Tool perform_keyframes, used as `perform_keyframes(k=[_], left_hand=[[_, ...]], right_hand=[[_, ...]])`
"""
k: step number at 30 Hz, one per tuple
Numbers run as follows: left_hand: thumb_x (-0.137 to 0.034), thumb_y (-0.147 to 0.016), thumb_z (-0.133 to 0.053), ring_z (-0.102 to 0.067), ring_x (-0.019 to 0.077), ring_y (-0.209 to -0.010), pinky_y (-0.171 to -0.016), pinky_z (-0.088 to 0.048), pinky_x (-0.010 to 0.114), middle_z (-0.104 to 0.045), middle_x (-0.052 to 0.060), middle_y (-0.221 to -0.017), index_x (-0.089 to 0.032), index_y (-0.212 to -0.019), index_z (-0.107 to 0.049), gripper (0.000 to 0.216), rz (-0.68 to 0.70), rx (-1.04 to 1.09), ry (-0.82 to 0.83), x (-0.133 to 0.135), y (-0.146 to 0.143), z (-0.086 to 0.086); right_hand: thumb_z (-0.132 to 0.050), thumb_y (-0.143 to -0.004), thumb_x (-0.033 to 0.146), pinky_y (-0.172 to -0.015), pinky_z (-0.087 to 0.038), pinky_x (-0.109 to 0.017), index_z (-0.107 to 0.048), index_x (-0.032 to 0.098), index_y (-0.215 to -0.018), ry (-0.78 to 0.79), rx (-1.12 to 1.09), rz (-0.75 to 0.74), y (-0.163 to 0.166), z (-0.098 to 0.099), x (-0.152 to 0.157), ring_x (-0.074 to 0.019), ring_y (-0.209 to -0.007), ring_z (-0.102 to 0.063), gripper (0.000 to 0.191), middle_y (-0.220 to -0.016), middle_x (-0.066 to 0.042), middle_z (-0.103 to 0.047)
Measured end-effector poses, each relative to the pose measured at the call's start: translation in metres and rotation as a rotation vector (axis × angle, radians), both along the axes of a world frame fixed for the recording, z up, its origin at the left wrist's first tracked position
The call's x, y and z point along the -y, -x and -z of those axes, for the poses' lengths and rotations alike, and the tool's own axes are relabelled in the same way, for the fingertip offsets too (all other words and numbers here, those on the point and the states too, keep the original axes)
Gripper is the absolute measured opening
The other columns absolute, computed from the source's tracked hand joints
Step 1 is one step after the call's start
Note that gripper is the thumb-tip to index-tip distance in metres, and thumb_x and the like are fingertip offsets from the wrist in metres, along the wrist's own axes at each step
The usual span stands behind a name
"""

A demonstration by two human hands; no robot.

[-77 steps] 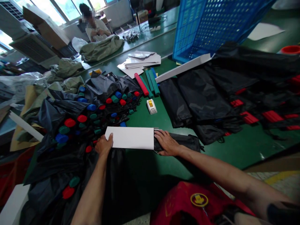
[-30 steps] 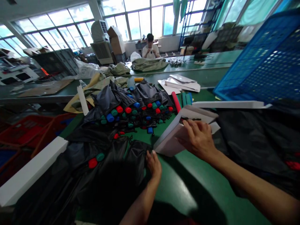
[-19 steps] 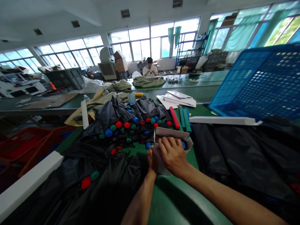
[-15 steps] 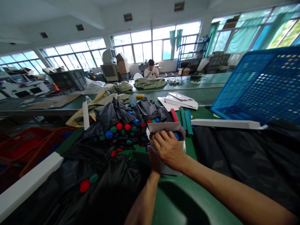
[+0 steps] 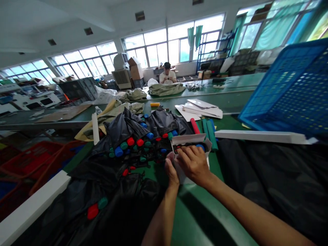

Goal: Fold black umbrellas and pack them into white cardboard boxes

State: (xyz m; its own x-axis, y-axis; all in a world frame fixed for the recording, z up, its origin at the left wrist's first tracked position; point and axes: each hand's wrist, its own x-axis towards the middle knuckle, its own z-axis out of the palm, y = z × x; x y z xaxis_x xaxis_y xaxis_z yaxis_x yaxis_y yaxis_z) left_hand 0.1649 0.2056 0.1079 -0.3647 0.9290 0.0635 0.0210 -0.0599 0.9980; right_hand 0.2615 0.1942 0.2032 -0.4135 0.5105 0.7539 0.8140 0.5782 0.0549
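Note:
An open white cardboard box (image 5: 183, 175) stands on the green table in front of me, its back flap raised. My left hand (image 5: 172, 171) supports the left side of this box, its thumb up near the corner. My right hand (image 5: 194, 164) lies over the box's near edge with fingers bent into the opening. Dark contents and a blue end (image 5: 200, 147) show inside; the fingers hide the rest. Just left of the box lies a heap of black-wrapped bundles (image 5: 125, 126) with red, green and blue ends.
A blue perforated crate (image 5: 284, 92) stands at right, behind black fabric (image 5: 261, 171) and a long white carton (image 5: 258, 135). Flat white cartons (image 5: 202, 109) and green rolls (image 5: 209, 133) lie beyond the box. Red crates (image 5: 33, 159) are at left. A person (image 5: 167, 74) sits across the tables.
The box and both my hands have shifted slightly to the right. My left thumb now shows beside the box's left corner. The right fingers stay over the opening.

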Motion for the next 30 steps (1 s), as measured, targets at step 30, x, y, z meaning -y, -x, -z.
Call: perform_keyframes(k=[30], left_hand=[[-0.036,-0.086,-0.062,-0.065,0.0276,-0.086,-0.079,-0.044,0.042,-0.071,0.010,-0.087,-0.017,-0.077,-0.070,0.022,0.370,-1.619,-0.128,0.007,0.003,-0.185]], right_hand=[[-0.081,-0.060,0.051,-0.076,-0.054,-0.034,-0.056,0.019,-0.111,0.685,-1.149,-0.132,-0.041,0.027,-0.012,-0.0243,-0.089,-0.066,0.065,-0.102,-0.008,-0.070]])
